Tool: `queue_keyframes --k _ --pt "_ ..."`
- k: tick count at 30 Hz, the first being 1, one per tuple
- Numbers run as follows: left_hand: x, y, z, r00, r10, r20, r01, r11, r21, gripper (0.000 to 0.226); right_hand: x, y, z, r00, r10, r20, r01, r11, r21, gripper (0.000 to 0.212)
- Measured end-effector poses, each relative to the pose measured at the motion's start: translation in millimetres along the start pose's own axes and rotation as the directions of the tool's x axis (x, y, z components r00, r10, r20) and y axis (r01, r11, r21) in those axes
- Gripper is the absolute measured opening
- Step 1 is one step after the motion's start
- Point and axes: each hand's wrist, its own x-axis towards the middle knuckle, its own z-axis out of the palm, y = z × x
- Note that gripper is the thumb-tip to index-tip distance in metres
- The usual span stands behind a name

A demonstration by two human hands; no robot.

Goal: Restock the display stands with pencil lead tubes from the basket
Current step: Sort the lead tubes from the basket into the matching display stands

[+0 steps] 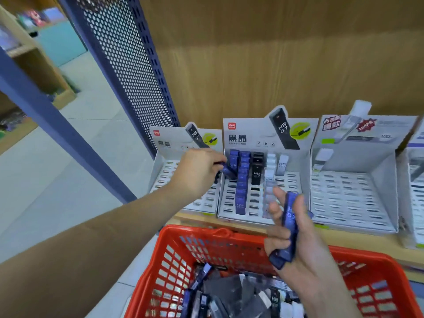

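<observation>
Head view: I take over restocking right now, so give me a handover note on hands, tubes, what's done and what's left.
Left hand pinches a blue tube at the middle stand's leftmost column. Right hand grips spare blue tubes above the red basket.
Done: middle stand partly filled with blue, black and clear columns.
Left: its open slots, plus the left stand and right stand, mostly bare; the basket holds many tubes.

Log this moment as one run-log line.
phase: restocking | left hand: pinches blue tube at middle stand | right hand: holds spare blue tubes over basket | basket: loose tubes inside
</observation>
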Motion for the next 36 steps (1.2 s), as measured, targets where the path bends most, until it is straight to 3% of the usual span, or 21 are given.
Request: queue_keyframes --k 6,14,17,20,22,26,29,32,34,35,36 --pt "14 -1 5 0.972 0.211 0.102 -0.225 0.96 0.167 0.014 4 2 -3 0.996 0.061 0.071 -0.068 0.993 0.101 0.042" --pt "23 5 9 0.989 0.147 0.0 -0.147 0.986 0.075 0.027 2 -1 1 0.994 0.089 0.057 -0.094 0.992 0.089 0.038" --pt "25 6 7 0.995 0.085 0.044 -0.089 0.991 0.102 0.028 1 -1 2 0.994 0.091 0.059 -0.094 0.994 0.053 0.038" --pt "26 9 9 0.977 0.164 0.133 -0.182 0.974 0.133 0.024 1 0 2 0.996 0.069 0.048 -0.071 0.997 0.036 0.036" --pt "27 11 12 0.972 0.212 0.101 -0.222 0.969 0.103 0.023 1 1 3 0.998 0.047 0.034 -0.048 0.998 0.032 0.033" --pt "28 9 16 0.995 0.08 0.057 -0.085 0.993 0.085 0.025 0 -1 6 0.999 0.031 0.022 -0.031 0.999 -0.007 0.033" --pt "26 13 14 0.997 -0.002 0.074 -0.006 0.994 0.106 0.026 -4 -5 7 0.999 0.002 -0.033 -0.008 0.983 -0.181 0.03" --pt "19 31 -2 0.992 -0.116 0.038 0.119 0.988 -0.098 0.021 -10 -11 11 0.996 -0.07 -0.052 0.044 0.922 -0.385 0.023" --pt "11 49 -17 0.947 -0.197 0.255 0.294 0.852 -0.434 0.013 -13 -15 14 0.991 -0.125 -0.04 0.093 0.883 -0.46 0.022" --pt "7 58 -24 0.89 -0.171 0.422 0.395 0.751 -0.529 0.018 -15 -16 15 0.989 -0.147 -0.036 0.112 0.871 -0.479 0.021" --pt "1 66 -30 0.834 -0.104 0.542 0.443 0.712 -0.545 0.022 -16 -16 16 0.987 -0.16 -0.032 0.124 0.862 -0.492 0.019"
